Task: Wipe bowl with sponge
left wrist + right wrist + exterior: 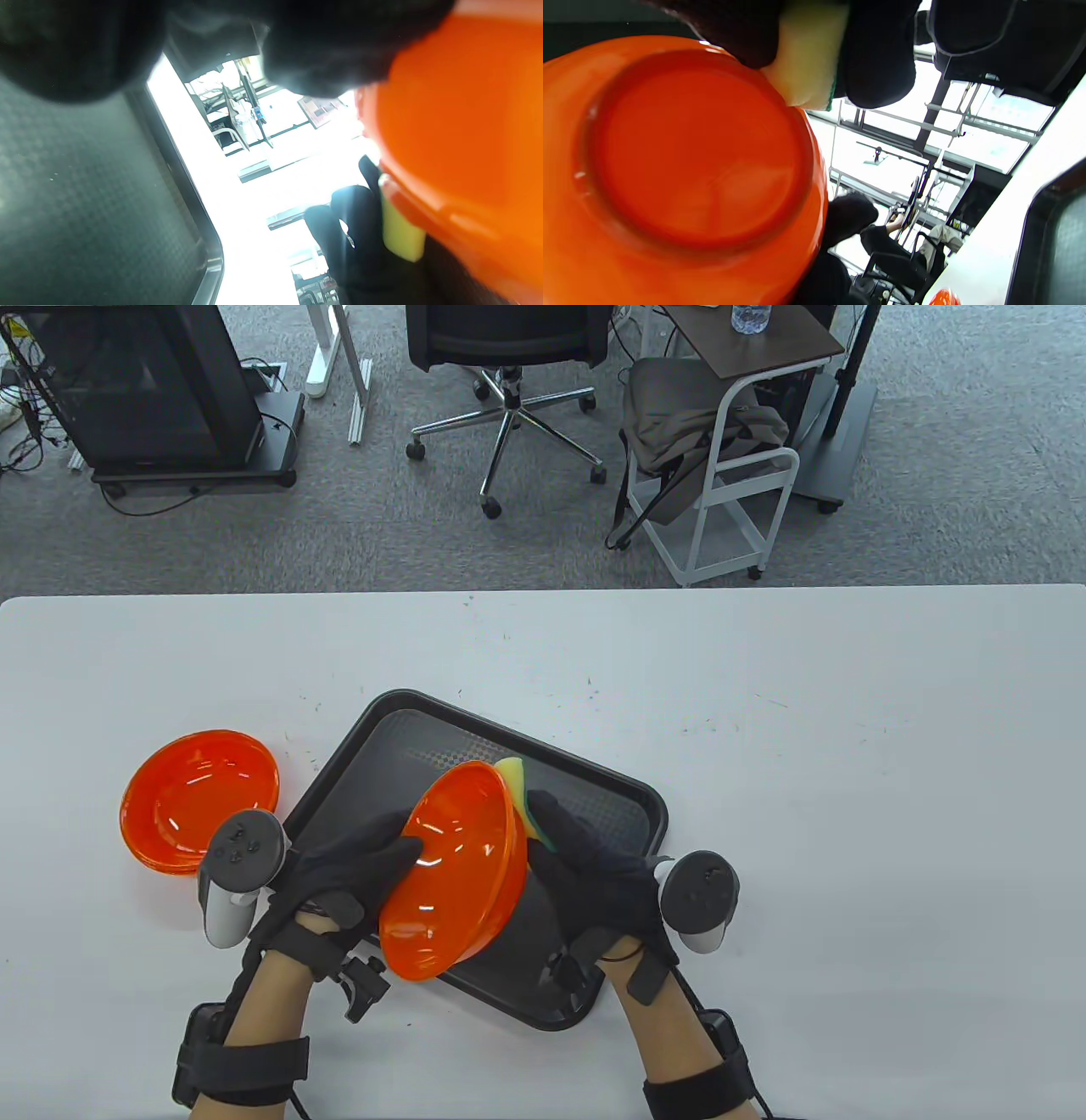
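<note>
My left hand (356,869) grips an orange bowl (454,869) by its rim and holds it tilted on edge above the black tray (619,814). My right hand (585,861) holds a yellow-green sponge (526,797) against the bowl's outer far side. In the right wrist view the bowl's underside (683,169) fills the left, and the sponge (806,59) sits between my gloved fingers (878,55) at its edge. In the left wrist view the bowl (462,140) is at the right with the sponge (401,231) beside it.
A second orange bowl (199,797) rests upright on the white table (806,780), left of the tray. The tray lies slanted in front of me. An office chair and a white cart stand on the floor beyond the table's far edge.
</note>
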